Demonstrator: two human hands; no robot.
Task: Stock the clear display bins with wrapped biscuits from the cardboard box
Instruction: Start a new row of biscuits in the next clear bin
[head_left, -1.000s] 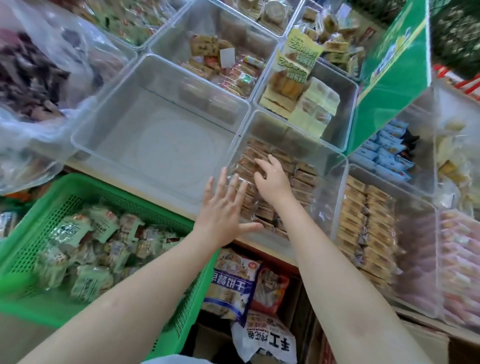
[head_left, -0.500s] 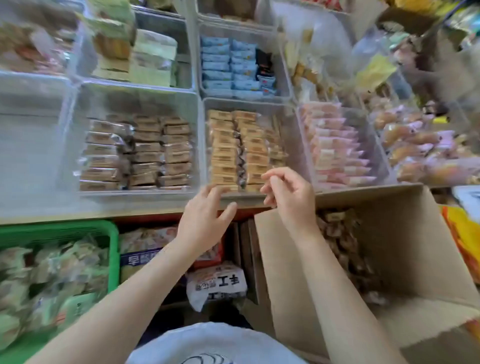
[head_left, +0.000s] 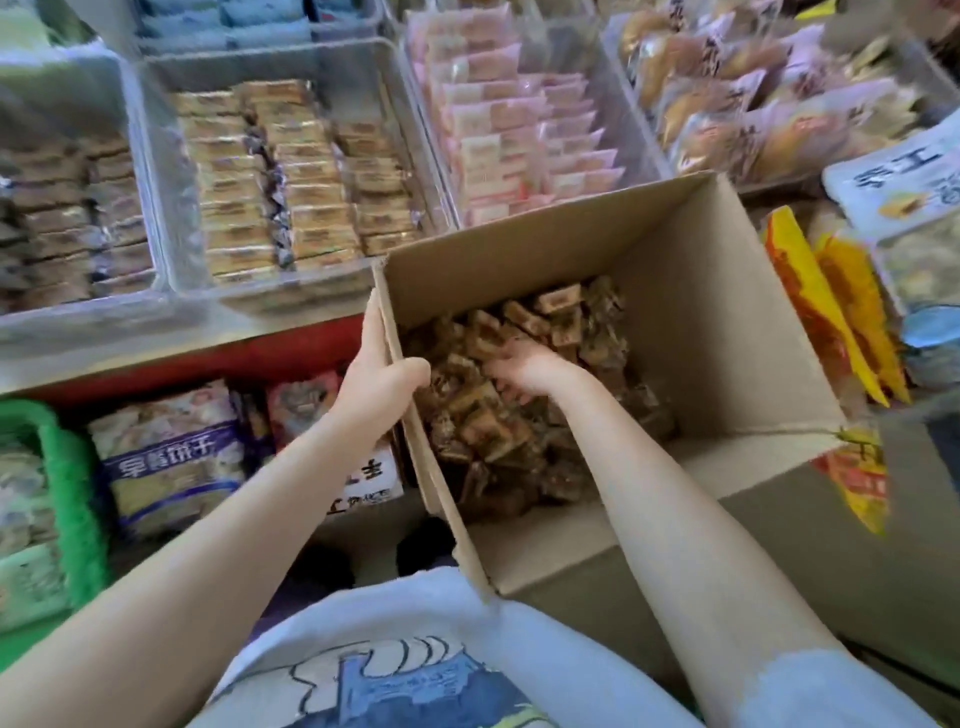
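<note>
The cardboard box (head_left: 691, 291) is seen standing open below the shelf edge, just in front of the clear display bins (head_left: 156, 156). Its left wall is gripped by the left hand (head_left: 376, 376): the thumb is hooked over the rim into the box, while the fingers are laid straight up along the outside of the wall. Down inside, a loose heap of brown wrapped biscuits (head_left: 519, 415) is piled against the left and far sides of the box. The right hand (head_left: 524, 366) is pushed in among them, fingers curled down into the packets; whether any packet is actually held cannot be told, since the fingertips are buried and blurred.

Up on the shelf, the bin nearest the box's far-left corner is seen filled with neat rows of tan biscuit packets (head_left: 291, 171). To its left, a bin of darker brown packets (head_left: 67, 218) is stacked; to its right, pink-wrapped packets (head_left: 514, 135) are ranged in rows. Below the shelf, at the left edge, a green basket (head_left: 72, 467) is visible, with large printed snack bags (head_left: 171, 457) beside it.
</note>
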